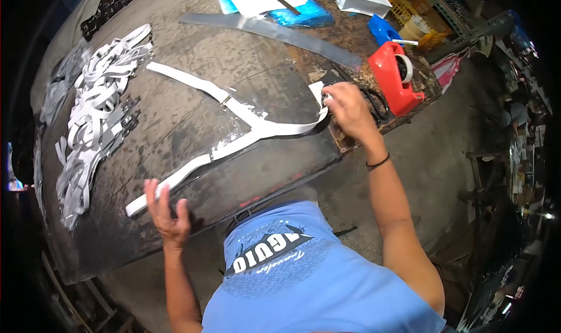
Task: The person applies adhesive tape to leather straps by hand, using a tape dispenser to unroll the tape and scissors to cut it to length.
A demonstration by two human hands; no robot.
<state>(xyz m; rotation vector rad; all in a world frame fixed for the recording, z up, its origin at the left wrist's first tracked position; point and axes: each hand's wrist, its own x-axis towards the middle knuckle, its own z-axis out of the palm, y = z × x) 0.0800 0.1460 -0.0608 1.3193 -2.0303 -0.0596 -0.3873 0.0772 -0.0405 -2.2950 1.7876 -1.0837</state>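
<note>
A white Y-shaped strap (257, 128) with small buckles on two of its arms lies across the dark table. My left hand (168, 216) is beside the strap's lower left end, fingers spread and apart, with nothing held. At the strap's right end, my right hand (349, 108) has its thumb and fingers pinched together on the strap's tip. Right by that hand is a small white piece (316, 90), and black-handled scissors (377, 104) lie partly behind the hand.
A tangled pile of white straps (96, 99) covers the table's left side. On the right stands a red tape dispenser (392, 78), with a blue one (383, 30) behind it. A clear strip (280, 33), blue plastic packet (304, 14) and white box (361, 0) lie at the far side.
</note>
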